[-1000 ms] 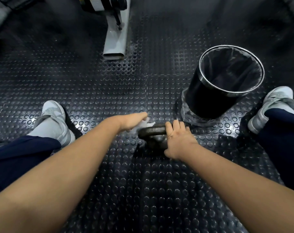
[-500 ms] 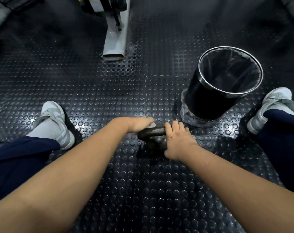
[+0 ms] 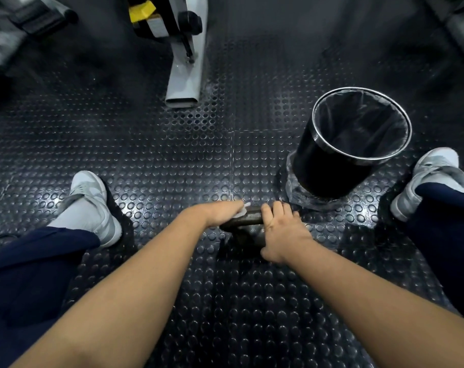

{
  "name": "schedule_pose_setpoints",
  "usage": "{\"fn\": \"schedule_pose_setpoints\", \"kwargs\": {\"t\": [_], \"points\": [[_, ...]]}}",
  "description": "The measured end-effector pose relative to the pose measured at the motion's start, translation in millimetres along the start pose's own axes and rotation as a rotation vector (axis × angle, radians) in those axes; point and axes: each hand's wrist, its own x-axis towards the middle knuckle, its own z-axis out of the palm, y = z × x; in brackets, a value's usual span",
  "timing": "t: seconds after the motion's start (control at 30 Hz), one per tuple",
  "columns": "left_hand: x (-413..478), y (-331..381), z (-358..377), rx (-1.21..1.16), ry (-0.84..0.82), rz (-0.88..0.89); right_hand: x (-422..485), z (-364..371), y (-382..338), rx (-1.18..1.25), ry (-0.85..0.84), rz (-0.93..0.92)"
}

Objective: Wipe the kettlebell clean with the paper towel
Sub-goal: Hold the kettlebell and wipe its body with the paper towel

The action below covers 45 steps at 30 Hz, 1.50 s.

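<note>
Right hand [image 3: 284,232] is curling round the kettlebell [image 3: 249,218] handle, partly hiding its body; left hand [image 3: 220,213] is covering most of the paper towel [image 3: 240,212], its finger curl unreadable.

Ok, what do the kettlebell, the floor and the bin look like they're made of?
Kettlebell: likely cast iron, dull dark matte handle. Floor: probably rubber, black with raised round studs and slight sheen. Bin: glossy black wall, shiny metal-looking rim, thin plastic liner.

1 kettlebell [image 3: 248,221] on studded floor [image 3: 172,166]: right hand [image 3: 284,232] grips its handle, left hand [image 3: 220,212] presses paper towel [image 3: 241,213] on it. 1 lined black bin [image 3: 331,168] nearby.
</note>
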Motion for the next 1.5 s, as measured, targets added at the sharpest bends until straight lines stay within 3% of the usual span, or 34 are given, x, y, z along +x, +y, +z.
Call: {"fn": "schedule_pose_setpoints", "kwargs": {"t": [0.1, 0.2, 0.4, 0.57, 0.77, 1.03, 1.5], "points": [[-10.3, -3.4, -3.1, 0.028, 0.088, -0.007, -0.6, 1.4, 3.9, 0.005, 0.010, -0.007], [-17.1, -16.4, 2.4, -0.153, 0.165, -0.027, -1.2, 2.2, 4.8, 0.012, 0.019, -0.015], [-16.8, -29.0, 46.3, -0.634, 0.359, -0.110, -2.3, 0.1, 3.4, 0.026, 0.018, -0.020], [-36.1, -1.8, 61.2, -1.285, 0.434, -0.130, -3.3, -1.4, 3.4, 0.021, 0.023, -0.020], [-40.4, 14.7, 56.0, -1.821, 0.553, -0.176, -3.2, -0.5, 2.3, 0.000, 0.036, -0.025], [-15.0, 9.9, 49.9, -1.951, 0.438, -0.289, -4.3, 3.2, 1.3, 0.012, 0.054, -0.023], [-3.4, 0.2, 61.9, -1.940, 0.357, -0.259, -4.6, 7.2, 3.9, 0.009, 0.085, -0.034]]}}
